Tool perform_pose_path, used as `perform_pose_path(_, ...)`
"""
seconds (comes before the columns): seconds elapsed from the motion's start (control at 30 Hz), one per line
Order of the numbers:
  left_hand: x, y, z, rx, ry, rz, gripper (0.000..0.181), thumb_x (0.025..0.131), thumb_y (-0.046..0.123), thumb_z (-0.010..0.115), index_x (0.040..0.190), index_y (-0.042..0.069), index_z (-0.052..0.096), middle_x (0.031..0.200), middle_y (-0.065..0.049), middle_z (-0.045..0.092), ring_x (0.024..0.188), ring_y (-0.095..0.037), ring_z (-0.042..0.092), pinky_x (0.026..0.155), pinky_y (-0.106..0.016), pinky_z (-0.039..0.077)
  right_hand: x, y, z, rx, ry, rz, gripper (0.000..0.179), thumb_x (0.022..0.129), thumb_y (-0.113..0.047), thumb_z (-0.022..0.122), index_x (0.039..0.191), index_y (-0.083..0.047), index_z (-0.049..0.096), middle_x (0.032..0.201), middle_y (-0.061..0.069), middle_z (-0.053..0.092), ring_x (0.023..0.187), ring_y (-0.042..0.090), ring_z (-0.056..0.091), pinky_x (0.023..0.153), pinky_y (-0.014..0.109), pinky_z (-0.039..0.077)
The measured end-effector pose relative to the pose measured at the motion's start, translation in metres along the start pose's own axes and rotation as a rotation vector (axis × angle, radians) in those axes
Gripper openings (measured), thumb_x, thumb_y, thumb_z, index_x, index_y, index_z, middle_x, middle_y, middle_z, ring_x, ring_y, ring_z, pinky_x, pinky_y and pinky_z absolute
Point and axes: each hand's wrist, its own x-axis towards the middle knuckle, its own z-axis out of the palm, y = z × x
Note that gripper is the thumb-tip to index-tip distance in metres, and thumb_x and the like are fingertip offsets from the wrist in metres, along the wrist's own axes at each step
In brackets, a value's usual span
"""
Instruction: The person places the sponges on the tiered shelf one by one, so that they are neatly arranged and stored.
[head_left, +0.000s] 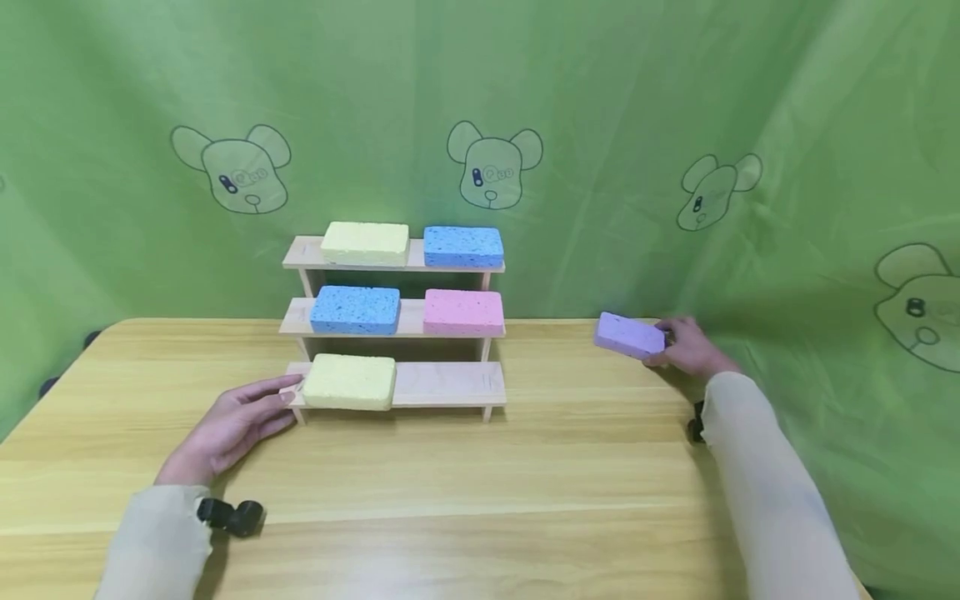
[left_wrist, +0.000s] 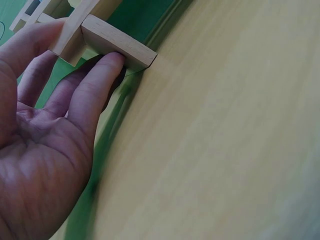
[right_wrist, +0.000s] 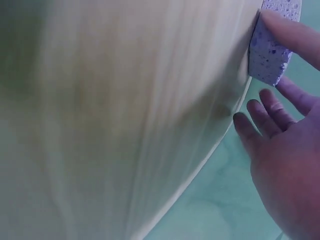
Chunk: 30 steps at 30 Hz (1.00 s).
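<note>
A small three-tier wooden rack stands on the table. My left hand holds the left end of its lowest shelf, and in the left wrist view a fingertip touches the shelf's leg. Beside those fingers a pale yellow sponge lies on that shelf, jutting over its front edge. To the right, near the table's back edge, my right hand pinches a purple sponge by its right end, between thumb and index finger. The other right fingers hang apart from it. Whether this sponge touches the table, I cannot tell.
On the middle shelf lie a blue sponge and a pink sponge. A yellow sponge and another blue sponge lie on the top shelf. Green cloth hangs behind and right of the wooden table.
</note>
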Motion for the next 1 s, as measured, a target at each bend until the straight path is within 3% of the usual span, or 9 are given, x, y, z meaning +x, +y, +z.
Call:
perform_pose_path(0.17, 0.000, 0.000, -0.002, 0.002, -0.015, -0.008, 0.031, 0.097, 0.001, 0.059, 0.125, 0.012, 0.066, 0.120, 0.006, 0.061, 0.109, -0.020, 0.064, 0.100, -0.035, 0.049, -0.006, 0.001, 0.002, 0.090, 0.024, 0.020, 0.089, 0.081, -0.023, 0.081, 0.140, 0.019, 0.030, 0.134, 0.041, 0.037, 0.121, 0.052, 0.039, 0.108, 0.066, 0.028)
perform_pose_path(0.47, -0.002, 0.002, -0.001, 0.014, -0.022, -0.021, 0.031, 0.097, 0.002, 0.059, 0.125, 0.013, 0.066, 0.118, 0.006, 0.064, 0.108, -0.020, 0.064, 0.099, -0.035, 0.049, -0.022, -0.007, -0.006, 0.136, 0.081, 0.028, 0.087, 0.083, -0.025, 0.079, 0.146, 0.012, 0.031, 0.137, 0.038, 0.040, 0.124, 0.053, 0.039, 0.108, 0.066, 0.028)
perform_pose_path(0.8, 0.000, 0.001, 0.000, -0.004, -0.030, -0.012, 0.031, 0.097, 0.001, 0.058, 0.122, 0.016, 0.068, 0.118, 0.007, 0.064, 0.107, -0.020, 0.065, 0.098, -0.035, 0.050, -0.040, -0.014, -0.007, 0.197, 0.109, 0.000, 0.086, 0.083, -0.018, 0.078, 0.148, 0.009, 0.029, 0.141, 0.036, 0.037, 0.125, 0.050, 0.040, 0.107, 0.064, 0.032)
perform_pose_path(1.0, 0.000, 0.001, 0.000, -0.006, -0.038, -0.003, 0.030, 0.098, 0.001, 0.057, 0.121, 0.016, 0.068, 0.119, 0.008, 0.064, 0.107, -0.020, 0.065, 0.098, -0.035, 0.050, -0.050, -0.015, -0.009, 0.195, 0.099, 0.028, 0.090, 0.083, -0.022, 0.079, 0.152, 0.004, 0.026, 0.145, 0.036, 0.033, 0.129, 0.050, 0.035, 0.108, 0.064, 0.030)
